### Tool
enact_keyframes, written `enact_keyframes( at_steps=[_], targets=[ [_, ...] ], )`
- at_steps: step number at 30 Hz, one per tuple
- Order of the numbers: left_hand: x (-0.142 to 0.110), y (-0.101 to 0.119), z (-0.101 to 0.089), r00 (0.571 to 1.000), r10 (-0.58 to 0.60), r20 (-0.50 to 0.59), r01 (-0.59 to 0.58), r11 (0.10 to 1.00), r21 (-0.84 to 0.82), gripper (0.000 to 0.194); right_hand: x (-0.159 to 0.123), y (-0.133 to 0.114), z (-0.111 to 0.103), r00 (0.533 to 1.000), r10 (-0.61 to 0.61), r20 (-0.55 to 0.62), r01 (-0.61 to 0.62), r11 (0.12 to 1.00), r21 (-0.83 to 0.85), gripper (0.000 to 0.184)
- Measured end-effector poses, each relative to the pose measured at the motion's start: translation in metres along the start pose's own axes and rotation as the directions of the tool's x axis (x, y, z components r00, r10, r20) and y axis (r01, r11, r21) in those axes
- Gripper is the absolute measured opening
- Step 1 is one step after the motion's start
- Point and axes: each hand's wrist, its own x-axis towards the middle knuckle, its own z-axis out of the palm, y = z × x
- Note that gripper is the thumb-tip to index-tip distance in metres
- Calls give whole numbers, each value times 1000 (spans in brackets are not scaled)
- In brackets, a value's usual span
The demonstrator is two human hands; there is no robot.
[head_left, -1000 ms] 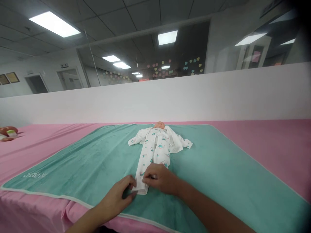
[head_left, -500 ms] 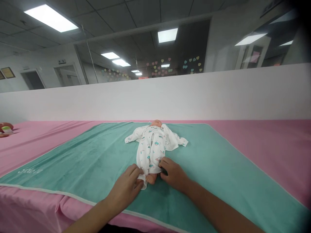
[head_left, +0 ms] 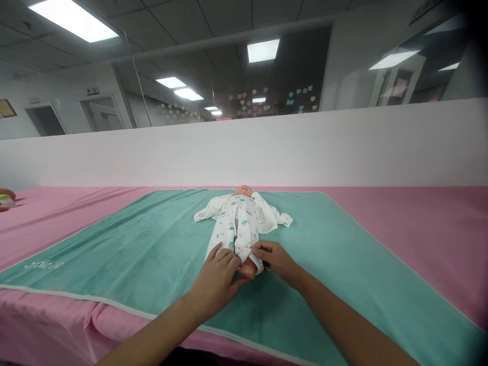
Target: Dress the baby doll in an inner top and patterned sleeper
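Observation:
A baby doll lies on its back, feet towards me, in a white printed baby suit with both sleeves spread out. My left hand is closed about the doll's bare foot, thumb below and fingers above. With a pinch, my right hand grips the trouser cuff of that same leg, on the right side. The cuff is pulled open around the ankle. My left hand covers the end of the other trouser leg, so that foot is hidden.
A green blanket with a pale edge lies under the doll, over a pink sheet. A low white wall runs along the back, with a glass panel above it. At the far left edge, a partly cut-off brownish object rests on the sheet.
My left hand has let go of the left trouser cuff and moved right, onto the other foot. My right hand has lifted that leg's cuff slightly, and the foot has shifted right.

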Motion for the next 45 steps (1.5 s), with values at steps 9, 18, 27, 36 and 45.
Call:
enact_keyframes(
  at_steps=[9,18,27,36,45],
  targets=[
    [3,21,-3,965,-260,-12,250,938,-239,19,-3,-9,-9,994,12,112,-14,1000,15,34],
    [18,16,10,972,-236,-15,237,967,96,9,-4,-17,-2,976,61,207,-50,997,-55,27],
    [8,0,6,969,-245,25,236,954,184,15,-4,-8,1,955,108,276,-79,990,-116,23],
    [-16,-9,-11,968,-240,71,212,938,276,25,2,6,0,985,107,134,-83,982,-172,30],
    [-38,8,-18,996,-85,27,76,965,251,39,12,28,-7,941,-76,-329,-77,900,-429,16]
  ],
)
